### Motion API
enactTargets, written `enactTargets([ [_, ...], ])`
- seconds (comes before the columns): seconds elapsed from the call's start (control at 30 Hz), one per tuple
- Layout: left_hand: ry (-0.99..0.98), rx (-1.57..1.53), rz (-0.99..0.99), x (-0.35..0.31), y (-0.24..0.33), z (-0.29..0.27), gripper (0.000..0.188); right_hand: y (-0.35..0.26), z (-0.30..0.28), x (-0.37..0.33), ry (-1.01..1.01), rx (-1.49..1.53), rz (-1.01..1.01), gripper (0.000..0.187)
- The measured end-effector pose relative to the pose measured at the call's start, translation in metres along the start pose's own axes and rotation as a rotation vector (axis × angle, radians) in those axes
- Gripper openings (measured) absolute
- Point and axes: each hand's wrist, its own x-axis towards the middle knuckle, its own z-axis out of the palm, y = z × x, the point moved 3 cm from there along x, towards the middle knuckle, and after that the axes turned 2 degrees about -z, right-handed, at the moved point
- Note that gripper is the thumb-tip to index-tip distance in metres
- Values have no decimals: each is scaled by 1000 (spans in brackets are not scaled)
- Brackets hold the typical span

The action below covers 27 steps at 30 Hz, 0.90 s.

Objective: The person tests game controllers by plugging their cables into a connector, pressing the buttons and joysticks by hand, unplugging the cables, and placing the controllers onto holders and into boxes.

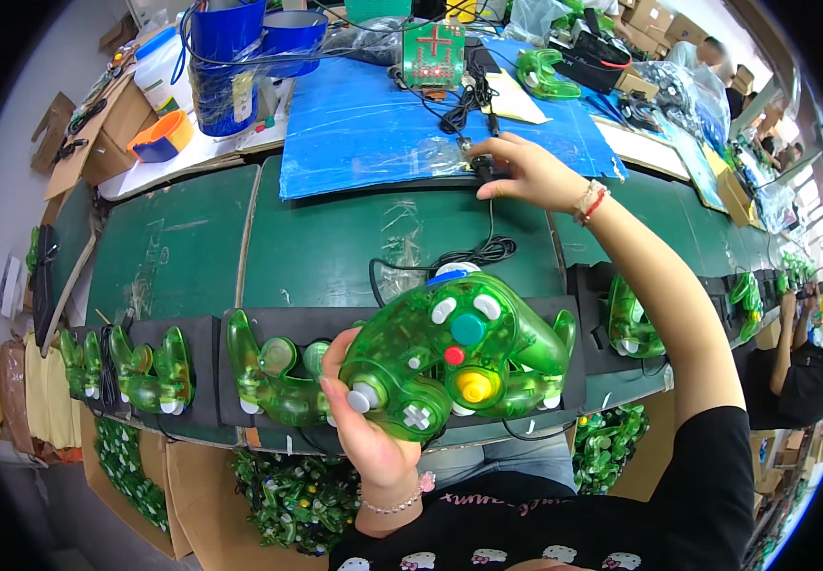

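Observation:
My left hand [378, 447] is closed around one grip of a translucent green game controller [526, 333], holding it tilted with its buttons and sticks facing up. A thin black cable [489, 251] lies looped behind the controller and runs up to my right hand. At the front edge of a blue board, my right hand [540, 176] pinches a black cable plug [484, 169]. Beside those fingers another black connector [493, 124] hangs on a cord from above; whether the two are joined I cannot make out. A green circuit board [433, 55] stands upright farther back, wired to black cables.
More green controllers lie in black foam trays [204, 366] along the near bench edge. Below are cardboard boxes [197, 495] filled with green controller parts. Blue bins [226, 76] and an orange tape dispenser [162, 138] sit far left. A co-worker [792, 371] is at the right.

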Motion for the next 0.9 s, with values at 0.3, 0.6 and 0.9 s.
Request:
enactTargets([
  [0.3,137,340,109,-14,7,23,49,-103,-14,-55,11,904,162,53],
  [0.6,-199,886,260,-47,-11,65,60,-151,-11,-192,471,894,97,80],
  [0.9,-421,848,279,-58,-11,78,82,-149,16,-213,805,1139,-7,79],
])
